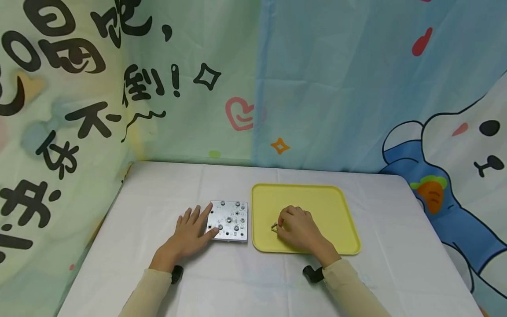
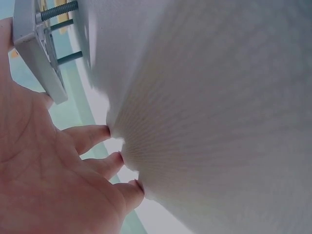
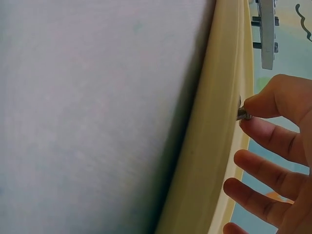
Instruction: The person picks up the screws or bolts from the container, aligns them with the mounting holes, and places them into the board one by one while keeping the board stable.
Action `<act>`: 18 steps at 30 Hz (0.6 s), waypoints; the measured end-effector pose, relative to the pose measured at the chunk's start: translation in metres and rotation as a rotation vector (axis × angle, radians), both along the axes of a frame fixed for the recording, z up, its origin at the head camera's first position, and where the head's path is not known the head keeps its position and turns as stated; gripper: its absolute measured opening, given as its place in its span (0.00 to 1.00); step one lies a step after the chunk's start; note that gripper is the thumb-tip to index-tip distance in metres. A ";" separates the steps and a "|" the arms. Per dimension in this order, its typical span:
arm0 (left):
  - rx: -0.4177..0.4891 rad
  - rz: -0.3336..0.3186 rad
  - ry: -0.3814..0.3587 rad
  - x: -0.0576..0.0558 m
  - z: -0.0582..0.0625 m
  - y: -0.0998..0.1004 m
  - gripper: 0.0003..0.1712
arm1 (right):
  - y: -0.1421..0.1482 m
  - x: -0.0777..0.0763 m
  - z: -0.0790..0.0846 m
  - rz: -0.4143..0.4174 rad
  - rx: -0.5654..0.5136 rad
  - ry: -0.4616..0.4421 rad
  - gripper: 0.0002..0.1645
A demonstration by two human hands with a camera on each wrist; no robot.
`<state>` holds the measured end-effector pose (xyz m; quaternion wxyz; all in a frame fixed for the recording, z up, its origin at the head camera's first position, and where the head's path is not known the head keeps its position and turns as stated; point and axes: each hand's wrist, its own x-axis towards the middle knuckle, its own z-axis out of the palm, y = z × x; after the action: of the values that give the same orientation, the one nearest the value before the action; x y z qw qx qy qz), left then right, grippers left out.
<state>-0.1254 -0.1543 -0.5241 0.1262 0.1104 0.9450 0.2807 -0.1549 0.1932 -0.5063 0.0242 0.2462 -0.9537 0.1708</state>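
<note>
A square silver metal plate [image 1: 233, 220] with several holes and screw heads stands on the white table, raised on threaded screws [image 2: 66, 9] that show beneath it in the left wrist view. My left hand [image 1: 190, 235] spreads at its left side. The thumb and index finger touch the plate, while the other fingertips press the tablecloth. Over the left part of a yellow tray [image 1: 328, 220], my right hand [image 1: 299, 229] pinches a small metal screw [image 3: 243, 114] between thumb and index finger. Its other fingers are held apart, close over the tray.
A white cloth covers the table [image 1: 245, 281]. Behind it hangs a printed curtain [image 1: 336, 88], and another printed cloth [image 1: 47, 176] runs along the left side. The tray's raised rim [image 1: 257, 246] stands just right of the plate.
</note>
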 end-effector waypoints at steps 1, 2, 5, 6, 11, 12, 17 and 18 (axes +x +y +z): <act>0.001 0.001 0.004 0.000 0.000 0.000 0.48 | 0.000 0.000 0.000 0.001 0.001 0.002 0.06; 0.005 0.001 0.009 0.000 0.000 0.000 0.48 | 0.000 -0.001 -0.001 0.002 0.001 0.005 0.06; 0.009 0.005 0.014 -0.001 0.000 0.000 0.47 | 0.001 -0.002 -0.002 0.007 0.002 0.014 0.06; 0.008 0.005 0.014 -0.001 0.000 0.000 0.47 | 0.001 -0.002 -0.002 0.008 0.000 0.017 0.05; 0.001 -0.001 0.004 -0.002 -0.001 0.000 0.48 | 0.001 -0.003 -0.003 0.006 -0.021 0.029 0.05; 0.001 -0.002 0.003 -0.002 -0.001 0.000 0.48 | 0.001 -0.003 -0.003 0.006 -0.028 0.033 0.05; 0.002 -0.002 0.004 -0.002 -0.001 0.000 0.48 | -0.001 -0.003 -0.003 0.030 -0.074 0.076 0.05; 0.003 -0.002 0.006 -0.002 -0.002 0.000 0.48 | -0.002 -0.003 -0.003 0.038 -0.087 0.086 0.05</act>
<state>-0.1271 -0.1543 -0.5258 0.1235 0.1122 0.9449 0.2816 -0.1578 0.1915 -0.5090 0.0727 0.2701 -0.9387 0.2016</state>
